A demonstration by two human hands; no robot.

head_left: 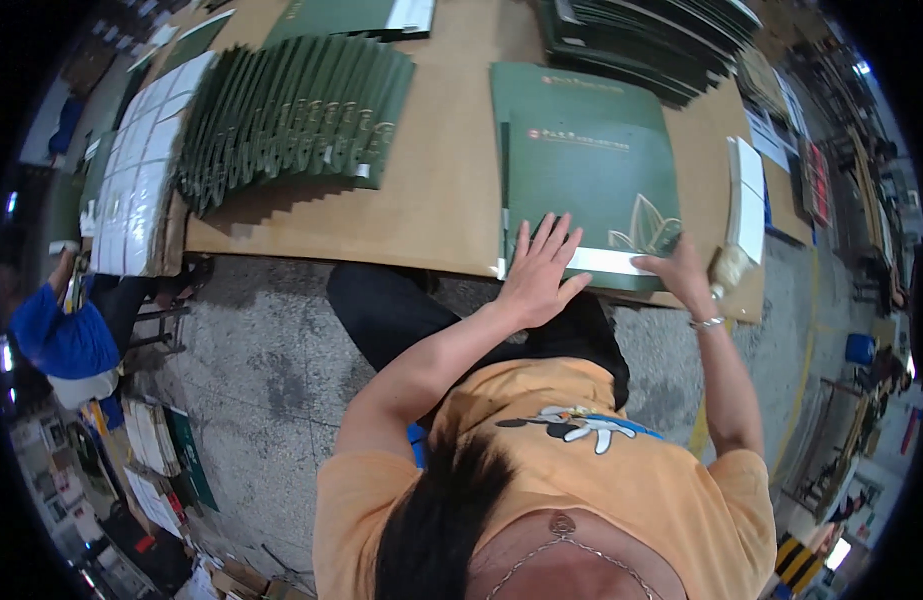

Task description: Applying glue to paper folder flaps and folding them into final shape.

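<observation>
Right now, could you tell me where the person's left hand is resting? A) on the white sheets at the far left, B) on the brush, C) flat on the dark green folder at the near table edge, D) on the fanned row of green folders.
C: the left hand lies flat, fingers spread, on the dark green folder, while the right hand presses its white near edge.

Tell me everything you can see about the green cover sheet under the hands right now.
The green cover sheet is a dark green, matte, card-like board with a pale leaf drawing at its lower right and a line of print near the top. A white strip runs along its near edge. It lies flat on a second green sheet, at the near edge of the brown table. The left hand presses flat on its lower left; the right hand touches the white strip.
</observation>
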